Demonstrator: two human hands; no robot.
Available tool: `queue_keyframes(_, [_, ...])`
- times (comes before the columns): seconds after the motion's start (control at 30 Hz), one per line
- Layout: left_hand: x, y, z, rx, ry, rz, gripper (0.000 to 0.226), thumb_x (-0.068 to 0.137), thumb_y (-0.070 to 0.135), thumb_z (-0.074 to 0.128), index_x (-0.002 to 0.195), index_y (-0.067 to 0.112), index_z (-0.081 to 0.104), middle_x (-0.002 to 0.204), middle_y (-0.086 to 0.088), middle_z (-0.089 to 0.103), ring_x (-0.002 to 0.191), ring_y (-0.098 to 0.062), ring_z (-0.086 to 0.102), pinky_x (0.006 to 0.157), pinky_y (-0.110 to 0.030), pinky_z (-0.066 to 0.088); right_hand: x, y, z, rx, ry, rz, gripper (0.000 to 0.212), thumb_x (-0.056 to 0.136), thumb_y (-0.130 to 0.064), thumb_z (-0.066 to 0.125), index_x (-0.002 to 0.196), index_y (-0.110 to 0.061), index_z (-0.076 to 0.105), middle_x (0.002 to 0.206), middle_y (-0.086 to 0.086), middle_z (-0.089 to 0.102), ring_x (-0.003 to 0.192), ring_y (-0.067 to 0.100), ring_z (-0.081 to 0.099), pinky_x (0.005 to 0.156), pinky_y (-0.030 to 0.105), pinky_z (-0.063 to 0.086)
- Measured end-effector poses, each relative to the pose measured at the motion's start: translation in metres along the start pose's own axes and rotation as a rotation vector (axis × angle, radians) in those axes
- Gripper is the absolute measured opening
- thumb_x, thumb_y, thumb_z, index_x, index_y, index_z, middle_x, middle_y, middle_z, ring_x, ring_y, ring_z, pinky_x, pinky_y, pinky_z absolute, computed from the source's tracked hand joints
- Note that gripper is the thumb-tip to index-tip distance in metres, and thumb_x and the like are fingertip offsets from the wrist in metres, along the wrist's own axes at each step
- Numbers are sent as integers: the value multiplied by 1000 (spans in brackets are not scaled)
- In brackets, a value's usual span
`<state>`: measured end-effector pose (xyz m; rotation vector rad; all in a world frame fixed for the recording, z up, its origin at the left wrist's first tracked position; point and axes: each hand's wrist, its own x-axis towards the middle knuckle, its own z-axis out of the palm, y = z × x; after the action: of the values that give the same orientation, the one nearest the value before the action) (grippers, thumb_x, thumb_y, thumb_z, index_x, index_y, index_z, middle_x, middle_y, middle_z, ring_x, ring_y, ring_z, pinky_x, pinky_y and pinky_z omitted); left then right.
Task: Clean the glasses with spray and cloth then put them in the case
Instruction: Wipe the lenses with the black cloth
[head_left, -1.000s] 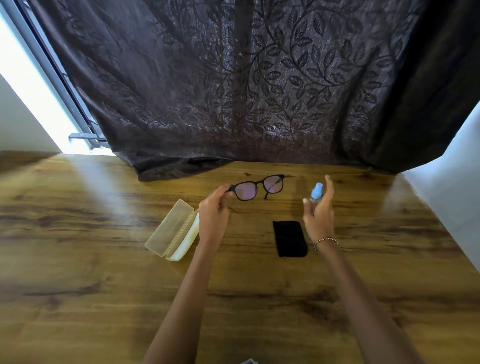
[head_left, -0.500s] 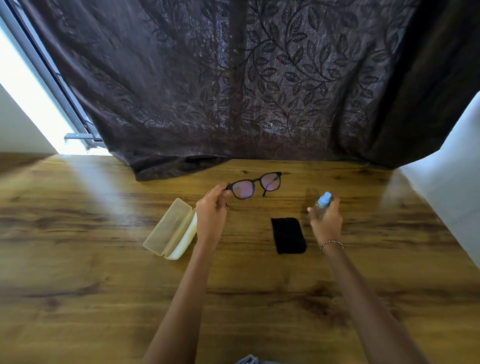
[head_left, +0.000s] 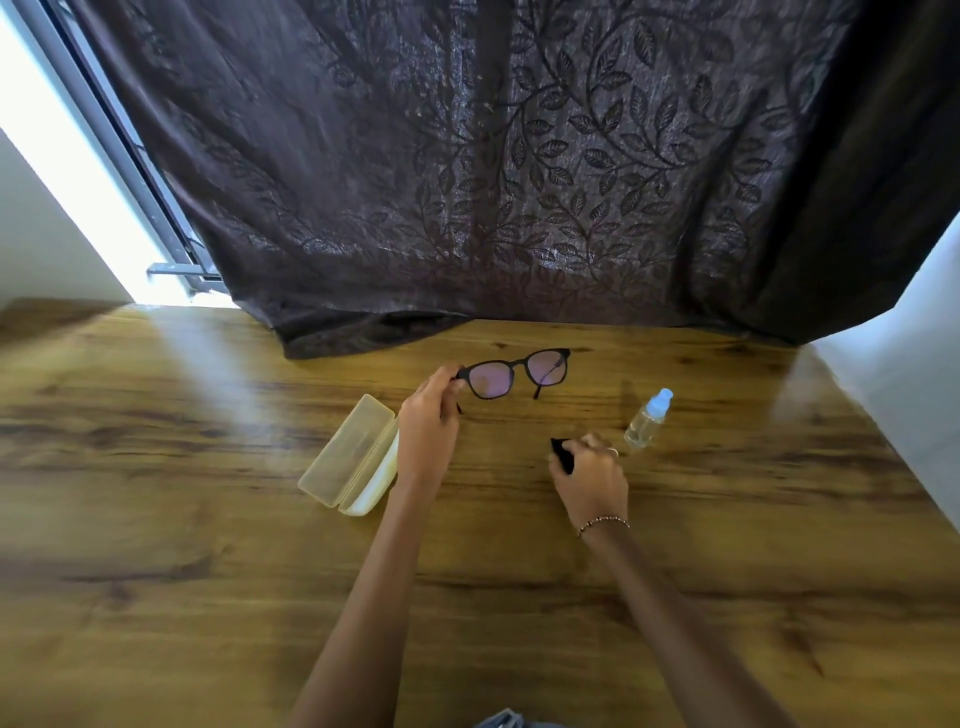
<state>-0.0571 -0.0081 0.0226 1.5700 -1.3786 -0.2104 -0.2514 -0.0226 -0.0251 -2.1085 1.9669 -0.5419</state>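
With the left hand (head_left: 428, 431) pinching the glasses (head_left: 514, 371) by the temple, the right hand (head_left: 589, 475), closing on the black cloth (head_left: 562, 453), should gather it fully before wiping.

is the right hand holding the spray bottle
No, the spray bottle stands alone on the table while the right hand rests on the black cloth.

No writing, label, brand, number or sign can be read anywhere. The spray bottle (head_left: 648, 420) standing on the table (head_left: 208, 545) shows only clear plastic and a pale blue cap, the open case (head_left: 348, 456) to the left of the bottle is plain, and the glasses (head_left: 511, 372) carry no mark that can be made out.
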Motion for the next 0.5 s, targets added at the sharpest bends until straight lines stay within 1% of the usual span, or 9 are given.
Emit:
queue_keyframes(0.03, [0,0,0,8,-3,2,14,96,7,48,104,8,60,77,3,60,60,-5,48,55,-14,33,1,0,1,2,15,-5,21,90,-24,56,98,-10,69,103,4,61,93,23,58,64,28,49])
queue_keyframes(0.1, [0,0,-1,15,-10,8,13,96,6,49,103,8,60,75,6,56,58,1,46,54,-11,31,2,-1,-1,91,52,4,13,89,-15,57,89,-11,70,92,3,63,82,19,61,60,25,47])
queue_keyframes(0.17, [0,0,0,22,-14,17,15,94,3,51,104,8,61,76,8,57,60,3,48,56,-8,33,1,-2,-9,295,117,48,9,87,-12,61,89,-11,70,81,-2,66,70,10,61,61,19,50])
queue_keyframes(0.23, [-1,0,0,32,-12,25,18,92,0,53,106,7,62,79,8,59,62,1,50,58,-7,34,-4,-7,-20,475,205,97,7,88,-12,62,89,-9,68,69,-12,61,63,-2,56,62,10,46])
queue_keyframes(0.27, [0,1,0,39,-7,32,18,91,0,54,106,7,62,78,8,60,63,0,51,59,-8,34,-7,-12,-26,545,265,109,6,88,-12,62,89,-8,67,67,-16,58,62,-5,55,62,8,44])
queue_keyframes(0.37, [0,4,1,63,11,61,11,91,4,56,100,5,64,70,8,55,53,3,44,53,-7,32,-12,-32,-48,737,440,67,3,88,-9,63,89,-8,65,70,-17,57,66,-8,57,59,3,42])
queue_keyframes(0.43, [0,6,3,66,16,76,8,93,7,56,95,6,63,66,11,50,49,5,40,50,-7,30,-9,-47,-60,807,524,-3,3,87,-8,64,89,-10,64,73,-15,60,69,-7,59,60,5,44])
queue_keyframes(0.5, [0,7,4,67,5,77,9,94,11,55,96,8,63,67,9,55,50,2,42,50,-7,28,-2,-58,-70,777,593,-121,4,86,-7,66,90,-8,67,79,-11,64,70,-2,61,63,9,48])
